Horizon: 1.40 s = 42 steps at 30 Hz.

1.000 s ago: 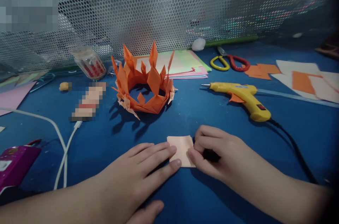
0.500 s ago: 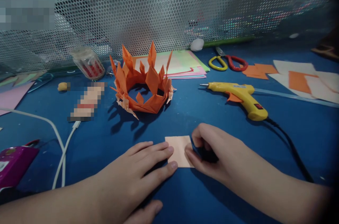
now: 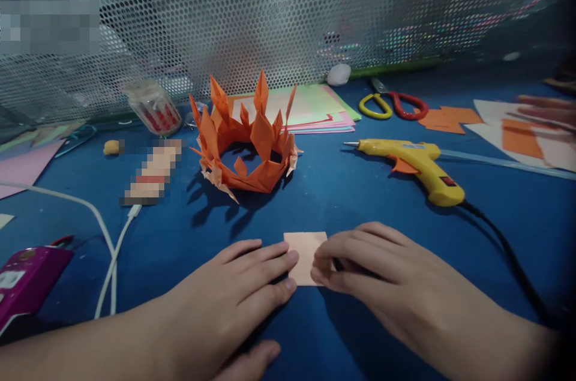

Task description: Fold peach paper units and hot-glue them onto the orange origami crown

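A small pale orange paper square (image 3: 303, 255) lies on the blue table near me. My left hand (image 3: 229, 297) rests flat with fingers stretched out, its fingertips pressing the paper's left edge. My right hand (image 3: 387, 276) lies over the paper's right edge, fingers extended and pressing down on it. Behind the paper stands a spiky orange folded-paper crown (image 3: 245, 141).
A yellow glue gun (image 3: 416, 165) with a black cord lies at the right. Red and yellow scissors (image 3: 393, 105), orange and white paper pieces (image 3: 513, 135) and a stack of coloured sheets (image 3: 315, 108) lie farther back. White cables (image 3: 108, 249), a purple box (image 3: 27, 279) and a jar (image 3: 153, 106) are at the left. Someone else's fingers (image 3: 546, 110) show at the far right.
My right hand has uncurled from a pinch and flattened over the paper's right edge. Another person's fingers have appeared at the far right.
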Tool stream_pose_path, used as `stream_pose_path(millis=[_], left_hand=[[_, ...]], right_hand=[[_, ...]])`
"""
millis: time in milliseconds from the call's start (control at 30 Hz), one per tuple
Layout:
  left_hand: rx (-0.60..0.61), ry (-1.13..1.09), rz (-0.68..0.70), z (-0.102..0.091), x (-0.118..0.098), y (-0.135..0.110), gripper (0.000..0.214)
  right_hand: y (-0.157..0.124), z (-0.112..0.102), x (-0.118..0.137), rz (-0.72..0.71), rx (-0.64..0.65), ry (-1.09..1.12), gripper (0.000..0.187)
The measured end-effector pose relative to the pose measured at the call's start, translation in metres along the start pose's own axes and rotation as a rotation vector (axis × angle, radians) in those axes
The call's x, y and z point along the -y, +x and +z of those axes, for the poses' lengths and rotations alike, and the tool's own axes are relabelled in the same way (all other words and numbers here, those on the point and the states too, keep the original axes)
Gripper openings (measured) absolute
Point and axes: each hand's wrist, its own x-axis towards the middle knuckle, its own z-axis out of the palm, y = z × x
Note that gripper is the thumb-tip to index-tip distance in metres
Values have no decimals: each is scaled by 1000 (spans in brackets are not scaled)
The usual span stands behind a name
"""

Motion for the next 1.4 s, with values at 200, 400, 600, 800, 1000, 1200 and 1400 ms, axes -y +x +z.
stream_pose_path(millis=[200,400,600,800,1000,1200,1400], left_hand=[[-48,24,-15,6,-5,1,41],[-39,82,38,3,-4,4,39],[-79,-42,-45,6,0,-2,44],[-107,-56,-106,10,2,-7,58],[-131,-26,-64,13,4,-5,59],[-143,36,17,8,-1,-5,54],[-62,-59,40,3,1,-2,50]], right_hand=[[-27,19,11,-33,-34,-161,49],[-58,30,14,39,-15,-199,59],[-36,9,0,274,-23,-57,33],[-12,12,-6,473,-18,88,47],[-1,7,-8,412,-48,274,6],[-8,5,-6,218,-64,193,23],[-15,6,-7,116,48,196,27]])
